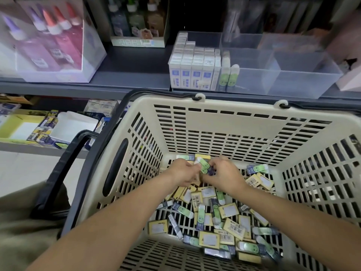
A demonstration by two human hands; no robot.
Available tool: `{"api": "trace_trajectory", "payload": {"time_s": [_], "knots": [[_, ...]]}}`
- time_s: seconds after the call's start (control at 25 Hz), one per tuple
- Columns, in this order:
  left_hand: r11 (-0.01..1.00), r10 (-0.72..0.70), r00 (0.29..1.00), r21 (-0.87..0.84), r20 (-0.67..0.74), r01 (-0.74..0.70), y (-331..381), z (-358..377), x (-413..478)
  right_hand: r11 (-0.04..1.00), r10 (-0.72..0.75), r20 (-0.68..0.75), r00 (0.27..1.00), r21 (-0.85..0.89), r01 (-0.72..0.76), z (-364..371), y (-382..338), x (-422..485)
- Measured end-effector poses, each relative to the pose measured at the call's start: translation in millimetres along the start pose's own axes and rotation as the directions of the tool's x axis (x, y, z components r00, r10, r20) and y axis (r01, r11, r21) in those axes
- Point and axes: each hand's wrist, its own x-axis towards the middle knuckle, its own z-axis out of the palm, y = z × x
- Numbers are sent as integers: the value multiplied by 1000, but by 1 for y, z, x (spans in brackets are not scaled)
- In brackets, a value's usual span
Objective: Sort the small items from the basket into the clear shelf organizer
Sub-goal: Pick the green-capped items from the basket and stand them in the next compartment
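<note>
A beige slotted basket point(214, 122) holds several small yellow boxes point(233, 228) and green smiley-face erasers point(201, 213) on its floor. Both my hands reach to the basket's far end. My left hand point(182, 172) and my right hand point(224, 173) meet there, together pinching a green smiley eraser point(204, 167) between their fingertips. On the shelf above stands the clear organizer point(293, 79). Its left part holds rows of white-and-blue boxes point(192, 75) and two upright green erasers point(228, 77). Its right compartments show nothing inside.
The basket's black handles point(64, 169) hang at the left. A white display box of coloured glue bottles point(46, 40) stands on the shelf at the far left. A lower shelf point(39, 126) holds yellow trays and packets. A pink box point(349, 79) borders the organizer's right.
</note>
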Motion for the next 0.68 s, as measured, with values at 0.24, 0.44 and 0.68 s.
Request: {"api": "trace_trajectory", "payload": {"time_s": [0.24, 0.44, 0.68], "knots": [[799, 13, 1000, -602, -3, -12, 4, 7, 3, 965, -140, -4, 990, 221, 137, -13, -11, -8], [778, -29, 999, -628, -33, 2, 0, -2, 10, 915, 163, -41, 986, -368, -167, -18, 30, -4], [828, -109, 993, -549, 46, 116, -5, -1, 8, 987, 144, -92, 985, 85, -137, -17, 13, -3]]}}
